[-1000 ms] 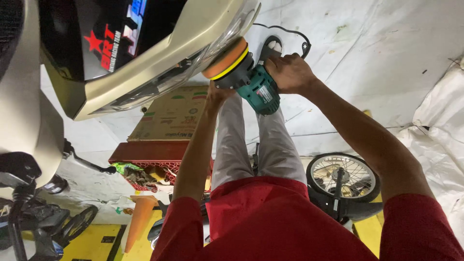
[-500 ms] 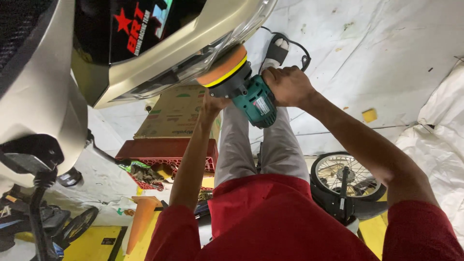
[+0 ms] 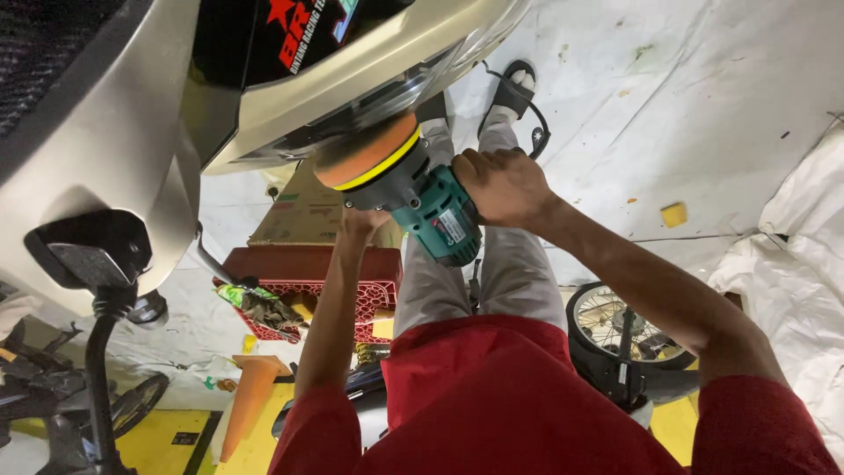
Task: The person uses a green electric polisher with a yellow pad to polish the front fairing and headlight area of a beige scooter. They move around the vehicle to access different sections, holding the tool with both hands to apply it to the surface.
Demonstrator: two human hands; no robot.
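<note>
While my right hand grips the green polisher by its body, its orange pad lies against the scooter's beige panel, so I judge polishing is under way. My left hand, mostly hidden, seems to steady it from beneath; its grip I cannot tell. Next calls for even pressure along the curve.

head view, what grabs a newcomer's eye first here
The green polisher with its orange pad stands out at centre, pressed against the beige scooter panel overhead. The right hand grips its body and the left hand reaches up underneath it. A red crate sits on the floor below.
</note>
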